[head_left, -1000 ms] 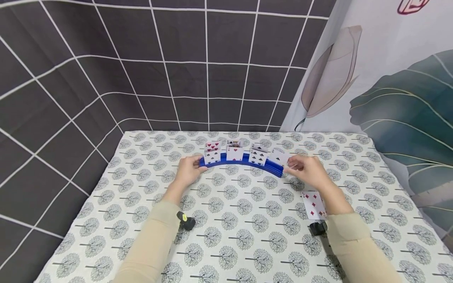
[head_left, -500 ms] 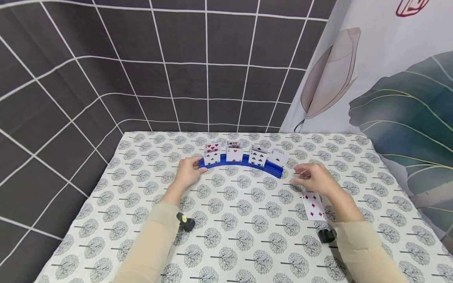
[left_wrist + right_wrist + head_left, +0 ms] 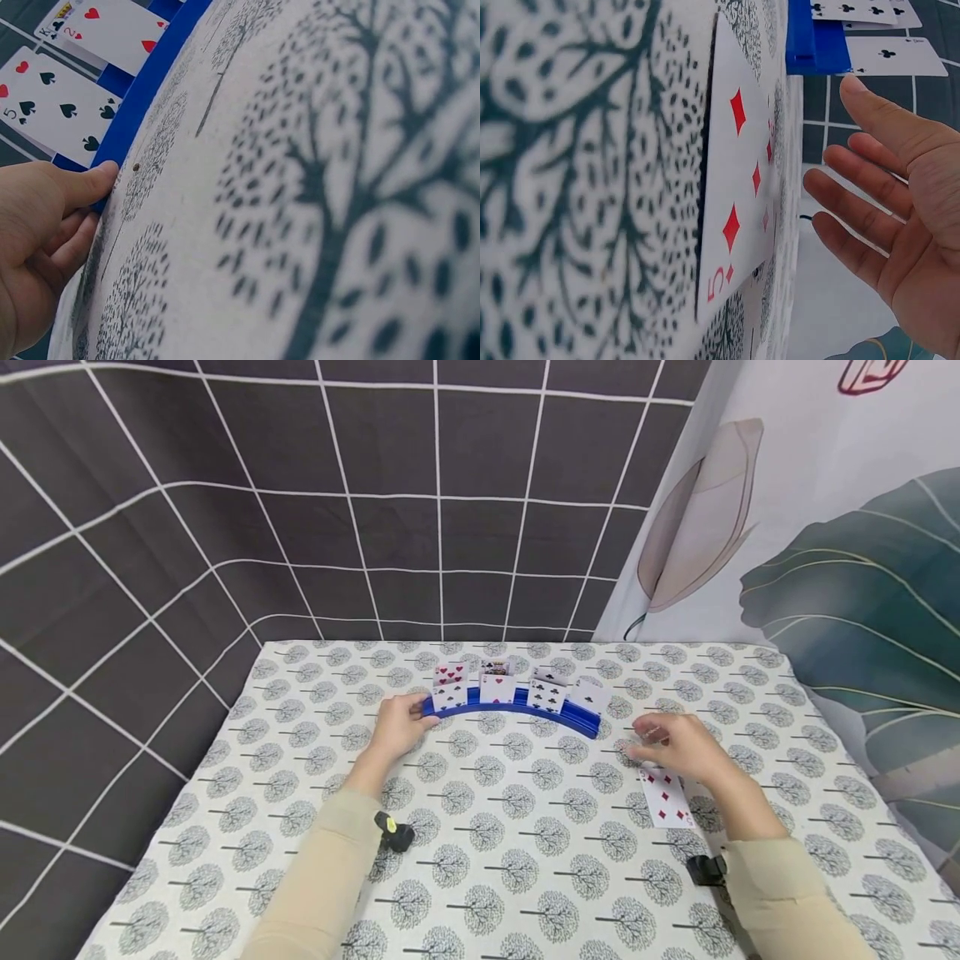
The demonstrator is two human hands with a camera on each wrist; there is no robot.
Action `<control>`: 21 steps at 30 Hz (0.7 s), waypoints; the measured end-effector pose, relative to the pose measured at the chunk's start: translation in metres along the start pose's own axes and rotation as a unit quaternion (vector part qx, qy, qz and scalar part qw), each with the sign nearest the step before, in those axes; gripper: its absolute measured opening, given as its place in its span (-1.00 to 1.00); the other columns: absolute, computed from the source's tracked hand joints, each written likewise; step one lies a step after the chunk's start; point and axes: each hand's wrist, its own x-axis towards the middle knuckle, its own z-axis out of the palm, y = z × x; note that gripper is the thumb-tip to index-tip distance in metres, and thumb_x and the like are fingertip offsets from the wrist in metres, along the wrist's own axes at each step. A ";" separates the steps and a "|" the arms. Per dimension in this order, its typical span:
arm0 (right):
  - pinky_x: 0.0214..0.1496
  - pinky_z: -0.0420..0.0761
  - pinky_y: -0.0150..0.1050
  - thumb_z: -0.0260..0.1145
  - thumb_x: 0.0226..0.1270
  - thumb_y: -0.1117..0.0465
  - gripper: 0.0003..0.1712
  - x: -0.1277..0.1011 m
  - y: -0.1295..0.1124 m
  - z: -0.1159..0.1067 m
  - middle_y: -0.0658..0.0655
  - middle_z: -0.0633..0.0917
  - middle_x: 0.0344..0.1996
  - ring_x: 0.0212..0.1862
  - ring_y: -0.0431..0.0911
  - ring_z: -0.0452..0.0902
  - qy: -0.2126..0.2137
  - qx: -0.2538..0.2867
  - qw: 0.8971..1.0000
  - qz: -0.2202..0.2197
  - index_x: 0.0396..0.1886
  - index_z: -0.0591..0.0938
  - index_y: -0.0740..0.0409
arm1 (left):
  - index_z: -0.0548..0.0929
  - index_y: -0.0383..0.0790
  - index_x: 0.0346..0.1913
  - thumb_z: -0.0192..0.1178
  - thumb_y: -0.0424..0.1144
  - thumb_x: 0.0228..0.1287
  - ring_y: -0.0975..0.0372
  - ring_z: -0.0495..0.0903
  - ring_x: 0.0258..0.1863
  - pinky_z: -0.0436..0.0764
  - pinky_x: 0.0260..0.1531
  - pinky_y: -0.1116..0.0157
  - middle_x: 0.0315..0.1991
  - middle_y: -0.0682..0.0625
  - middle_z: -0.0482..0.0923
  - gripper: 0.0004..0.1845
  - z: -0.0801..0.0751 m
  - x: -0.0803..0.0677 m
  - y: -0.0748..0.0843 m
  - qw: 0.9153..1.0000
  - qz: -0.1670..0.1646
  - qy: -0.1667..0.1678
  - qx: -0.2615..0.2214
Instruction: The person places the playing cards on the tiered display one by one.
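A curved blue playing card holder (image 3: 579,719) stands toward the back of the table with two rows of cards upright in it. My left hand (image 3: 395,724) grips its left end between thumb and fingers. In the left wrist view, the five of spades (image 3: 67,109) and two of hearts (image 3: 127,30) stand in the front. A card with a single club (image 3: 589,696) stands at the right end. My right hand (image 3: 681,746) is in the air right of the holder, fingers spread and palm bare. Just below it lies the five of diamonds (image 3: 666,799), face up.
A white cloth with a tree print (image 3: 480,852) covers the table. Behind it hangs a dark curtain with a white grid (image 3: 390,527); a leaf-patterned curtain (image 3: 847,585) hangs at the right. Each wrist wears a small black camera (image 3: 707,869).
My right hand has let go of the club card at the holder's right end and moved right and toward me, above the five of diamonds. The left hand stays on the holder.
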 end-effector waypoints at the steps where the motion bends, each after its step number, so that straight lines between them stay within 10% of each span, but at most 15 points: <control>1: -0.02 0.75 0.18 0.57 0.16 0.07 -0.40 -0.001 0.000 0.000 0.33 0.75 -0.10 -0.11 0.20 0.71 -0.001 -0.001 1.000 0.001 0.08 0.65 0.36 | 0.56 -0.45 0.26 0.46 -0.37 0.18 -0.09 0.69 0.06 0.72 0.09 0.22 0.10 -0.38 0.62 -0.42 0.000 0.000 0.000 1.000 0.000 0.000 0.000; 21: -0.01 0.72 0.17 0.67 -0.02 0.07 -0.30 -0.017 0.010 -0.003 0.23 0.76 -0.17 -0.17 0.08 0.68 0.000 -0.044 0.999 0.000 0.08 0.66 0.34 | 0.57 -0.47 0.23 0.47 -0.38 0.15 -0.10 0.70 0.03 0.73 0.07 0.21 0.06 -0.38 0.64 -0.43 0.001 0.001 -0.002 1.000 0.011 -0.003 -0.011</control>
